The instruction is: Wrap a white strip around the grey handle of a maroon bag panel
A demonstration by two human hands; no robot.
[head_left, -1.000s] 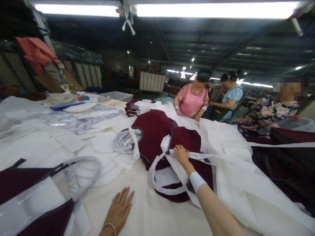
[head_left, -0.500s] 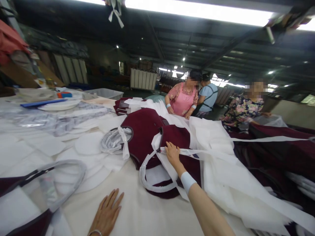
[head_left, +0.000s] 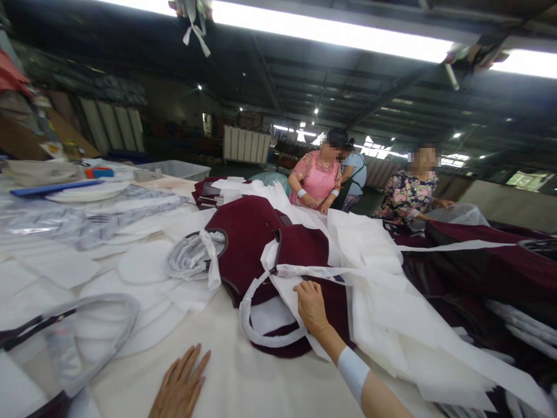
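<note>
My right hand lies on a white non-woven sheet that covers part of a maroon felt piece, just below a long white strip. To its left curves a white bound loop. My left hand rests flat with fingers apart on the white table covering, holding nothing. Left of it lies a maroon piece under clear film, with a grey bound loop. Farther up, a bundled grey-white strap sits against the maroon felt, beside white felt discs.
Three co-workers stand beyond the table: a pink apron, a light blue top, and a floral top. Dark maroon fabric is piled at right. A blue ruler and a plastic bin stand at far left.
My right hand has moved off the white strip, down onto the white sheet nearer me. The view has turned slightly, and my left hand stays flat on the table.
</note>
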